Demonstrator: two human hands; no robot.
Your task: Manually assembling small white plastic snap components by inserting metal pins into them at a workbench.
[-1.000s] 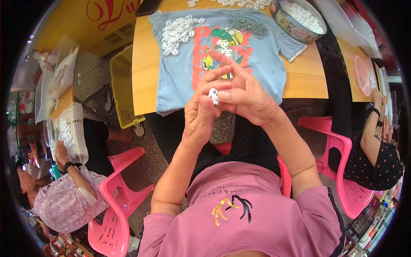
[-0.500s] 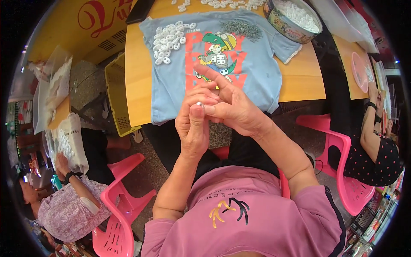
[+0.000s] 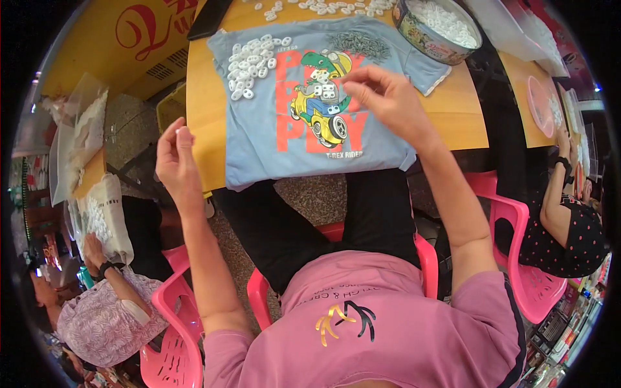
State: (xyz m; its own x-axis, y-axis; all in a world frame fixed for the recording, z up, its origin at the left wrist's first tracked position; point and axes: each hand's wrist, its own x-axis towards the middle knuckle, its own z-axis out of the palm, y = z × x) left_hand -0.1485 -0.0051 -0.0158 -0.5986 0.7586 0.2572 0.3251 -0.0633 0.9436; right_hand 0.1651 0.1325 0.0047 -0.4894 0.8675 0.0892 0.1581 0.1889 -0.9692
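Observation:
A light blue T-shirt (image 3: 304, 139) with a dinosaur print lies spread on the wooden table (image 3: 200, 110). My right hand (image 3: 388, 100) hovers over the print, thumb and forefinger pinched beside a small cluster of white pieces (image 3: 325, 88). Whether anything sits in the pinch is too small to tell. My left hand (image 3: 174, 158) is raised off the table's left edge with its fingers drawn together. A pile of white rings (image 3: 249, 64) rests on the shirt's left shoulder. A heap of small grey parts (image 3: 362, 44) lies near the collar.
A round tin (image 3: 414, 31) filled with white pieces stands at the back right, and several loose white rings (image 3: 323, 6) lie beyond the shirt. I sit on a pink chair (image 3: 517, 258). Other people sit left (image 3: 103, 323) and right (image 3: 569, 226). A yellow crate (image 3: 169, 110) stands left.
My hands were joined in front of me around a small white piece. They have separated: the right reached forward onto the shirt, and the left swung out to the left.

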